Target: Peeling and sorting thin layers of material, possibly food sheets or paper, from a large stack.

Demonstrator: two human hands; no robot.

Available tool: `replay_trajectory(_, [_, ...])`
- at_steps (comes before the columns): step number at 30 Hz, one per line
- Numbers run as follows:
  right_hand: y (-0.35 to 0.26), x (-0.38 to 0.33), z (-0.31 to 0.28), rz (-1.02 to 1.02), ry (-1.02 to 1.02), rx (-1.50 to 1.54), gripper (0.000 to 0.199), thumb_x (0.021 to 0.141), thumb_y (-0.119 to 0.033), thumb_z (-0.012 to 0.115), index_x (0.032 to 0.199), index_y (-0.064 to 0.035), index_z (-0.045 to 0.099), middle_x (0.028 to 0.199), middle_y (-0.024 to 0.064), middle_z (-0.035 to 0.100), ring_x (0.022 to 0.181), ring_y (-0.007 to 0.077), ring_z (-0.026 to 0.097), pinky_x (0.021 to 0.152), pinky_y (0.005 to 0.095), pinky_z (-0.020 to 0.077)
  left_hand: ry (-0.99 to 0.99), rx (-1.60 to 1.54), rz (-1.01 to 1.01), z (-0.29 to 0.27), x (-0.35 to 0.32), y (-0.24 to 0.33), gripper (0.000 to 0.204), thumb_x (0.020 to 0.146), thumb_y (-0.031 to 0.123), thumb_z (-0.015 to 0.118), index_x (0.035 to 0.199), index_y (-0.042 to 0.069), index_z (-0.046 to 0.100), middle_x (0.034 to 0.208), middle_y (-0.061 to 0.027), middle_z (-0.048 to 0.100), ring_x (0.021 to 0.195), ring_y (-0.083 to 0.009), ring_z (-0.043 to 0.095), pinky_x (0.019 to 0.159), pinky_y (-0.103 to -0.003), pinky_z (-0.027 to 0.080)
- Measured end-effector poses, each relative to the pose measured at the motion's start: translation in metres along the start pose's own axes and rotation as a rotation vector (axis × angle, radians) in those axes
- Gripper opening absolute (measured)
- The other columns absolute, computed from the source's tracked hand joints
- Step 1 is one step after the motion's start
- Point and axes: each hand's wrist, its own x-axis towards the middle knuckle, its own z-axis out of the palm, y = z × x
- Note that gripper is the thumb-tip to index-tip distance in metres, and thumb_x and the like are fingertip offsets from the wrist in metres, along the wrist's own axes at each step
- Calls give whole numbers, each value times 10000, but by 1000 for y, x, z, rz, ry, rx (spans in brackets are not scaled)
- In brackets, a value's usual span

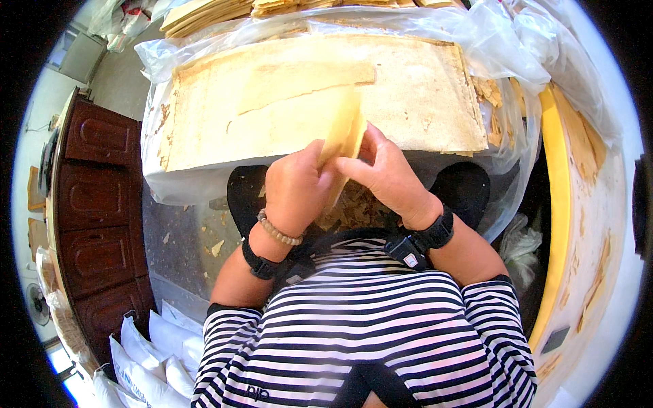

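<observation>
A thin, yellowish, folded sheet stands upright between my hands, smeared a little by motion; its material is hard to tell. My left hand is closed on its left side. With thumb and fingers, my right hand grips the opposite edge. Both hands are just in front of the near edge of a wide, pale, flat layer on the work table. On that layer lies another thin tan piece with a ragged lower edge.
Stacks of tan sheets line the far side. Clear plastic film drapes around the table. Broken flakes litter the floor. A yellow-edged board stands at the right. Dark wooden cabinets and white sacks are at the left.
</observation>
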Motion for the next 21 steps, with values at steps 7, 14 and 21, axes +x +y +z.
replay_trajectory(7, [1,-5,-25,202,-57,54,304,905,-80,596,1192,16,608,1076,58,675,913,143,640,826,287,505,61,-626,-174,5,-1,-22,245,894,186,689,1066,13,668,821,-102,727,689,-163,682,625,-292,530])
replay_trajectory(14, [5,-4,-28,476,80,499,260,948,-164,603,1146,3,631,1026,59,680,903,137,648,797,277,519,14,-1439,-762,-10,-4,-40,271,972,198,547,1106,-25,624,1025,-81,677,901,-167,649,792,-294,516])
replay_trajectory(21, [0,-2,-74,333,296,420,263,946,-174,566,1117,19,614,1008,68,669,921,154,631,821,308,500,-27,-1651,-748,6,-14,-55,203,978,163,520,1126,39,584,1024,-45,665,858,-129,633,670,-270,503])
